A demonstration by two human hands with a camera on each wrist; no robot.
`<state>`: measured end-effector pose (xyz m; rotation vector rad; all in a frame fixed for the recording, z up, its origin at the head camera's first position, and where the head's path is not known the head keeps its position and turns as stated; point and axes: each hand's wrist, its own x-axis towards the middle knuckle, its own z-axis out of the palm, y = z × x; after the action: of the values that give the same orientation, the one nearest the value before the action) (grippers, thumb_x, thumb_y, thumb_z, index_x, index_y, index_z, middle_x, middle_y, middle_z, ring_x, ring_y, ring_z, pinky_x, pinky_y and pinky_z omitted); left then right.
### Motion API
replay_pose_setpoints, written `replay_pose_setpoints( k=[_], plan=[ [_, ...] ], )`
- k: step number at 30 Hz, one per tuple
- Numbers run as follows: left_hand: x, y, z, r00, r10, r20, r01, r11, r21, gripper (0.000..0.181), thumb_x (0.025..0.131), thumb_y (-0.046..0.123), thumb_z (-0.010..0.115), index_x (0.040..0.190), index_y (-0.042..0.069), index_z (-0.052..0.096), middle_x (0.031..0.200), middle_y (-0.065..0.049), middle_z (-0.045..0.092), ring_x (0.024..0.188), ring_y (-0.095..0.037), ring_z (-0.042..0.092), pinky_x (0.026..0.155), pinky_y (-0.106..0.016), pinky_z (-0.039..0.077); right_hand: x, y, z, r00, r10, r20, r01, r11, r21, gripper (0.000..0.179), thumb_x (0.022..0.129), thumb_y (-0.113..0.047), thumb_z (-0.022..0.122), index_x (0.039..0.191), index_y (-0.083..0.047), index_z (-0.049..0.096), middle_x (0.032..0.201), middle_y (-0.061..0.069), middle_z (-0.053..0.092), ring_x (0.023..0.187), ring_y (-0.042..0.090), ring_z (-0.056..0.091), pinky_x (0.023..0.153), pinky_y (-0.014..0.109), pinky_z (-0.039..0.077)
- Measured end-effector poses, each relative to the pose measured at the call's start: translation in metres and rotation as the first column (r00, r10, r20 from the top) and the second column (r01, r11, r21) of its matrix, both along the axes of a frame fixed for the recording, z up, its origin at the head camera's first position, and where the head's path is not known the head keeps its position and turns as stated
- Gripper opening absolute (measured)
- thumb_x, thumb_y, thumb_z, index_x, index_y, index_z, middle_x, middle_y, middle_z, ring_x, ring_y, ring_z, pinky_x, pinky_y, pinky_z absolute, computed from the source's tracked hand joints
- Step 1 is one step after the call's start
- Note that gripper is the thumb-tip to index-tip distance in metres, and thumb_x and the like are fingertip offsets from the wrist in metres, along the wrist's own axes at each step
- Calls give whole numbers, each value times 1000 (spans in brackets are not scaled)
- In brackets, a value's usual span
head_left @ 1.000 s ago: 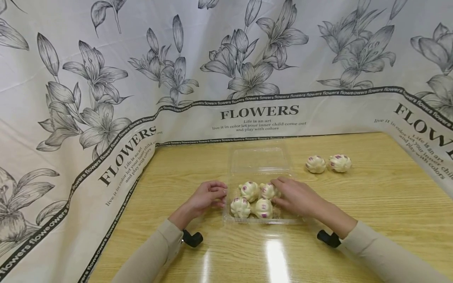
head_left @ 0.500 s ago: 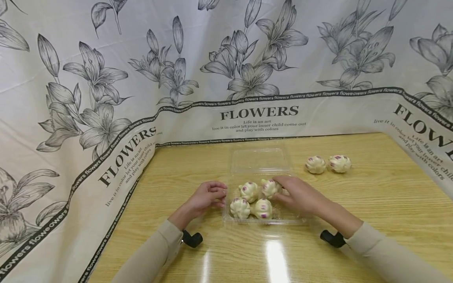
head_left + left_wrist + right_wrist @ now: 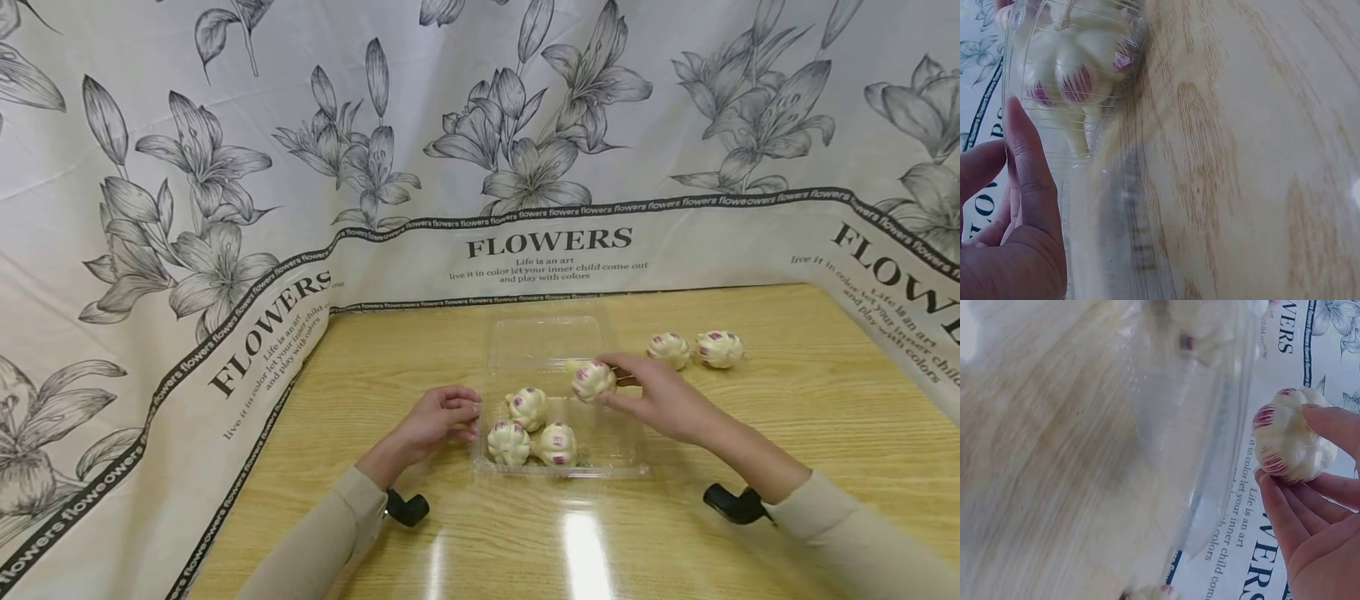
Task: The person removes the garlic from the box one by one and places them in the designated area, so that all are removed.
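The lobed, purple-streaked garlic bulb point(image 3: 592, 381) has risen, pinched by fingers of the right hand point(image 3: 667, 402). Below them: thin, clear plastic box point(image 3: 611, 442), rim pinched by fingers of the left hand point(image 3: 435, 421), on wood-grained bench point(image 3: 375, 354).

This looks like a curtained-off booth around a yellowish wood-grain table point(image 3: 390, 350), indoors judging by the bright light reflection point(image 3: 587, 554) on its top. A white curtain point(image 3: 405, 275) printed with grey lilies point(image 3: 537, 173) and the word FLOWERS point(image 3: 550, 242) runs along the far edge and both sides, hiding the room beyond, so whether that is a home, office or lab cannot be told.
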<state>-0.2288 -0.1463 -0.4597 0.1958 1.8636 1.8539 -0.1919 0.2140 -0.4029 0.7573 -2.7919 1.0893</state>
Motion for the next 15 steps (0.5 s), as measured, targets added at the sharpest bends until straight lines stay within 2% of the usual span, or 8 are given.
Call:
replay_pose_setpoints(
  k=[15],
  plan=[
    [1, 0, 0, 1000, 0, -3, 0, 1000, 7, 32, 104, 4, 58, 130, -13, 52, 94, -7, 65, 79, -16, 65, 71, -29, 62, 2, 43, 15, 993, -87, -81, 87, 996, -9, 53, 95, -17, 76, 137, 9, 55, 124, 26, 67, 109, 41, 67, 94, 57, 55]
  ],
)
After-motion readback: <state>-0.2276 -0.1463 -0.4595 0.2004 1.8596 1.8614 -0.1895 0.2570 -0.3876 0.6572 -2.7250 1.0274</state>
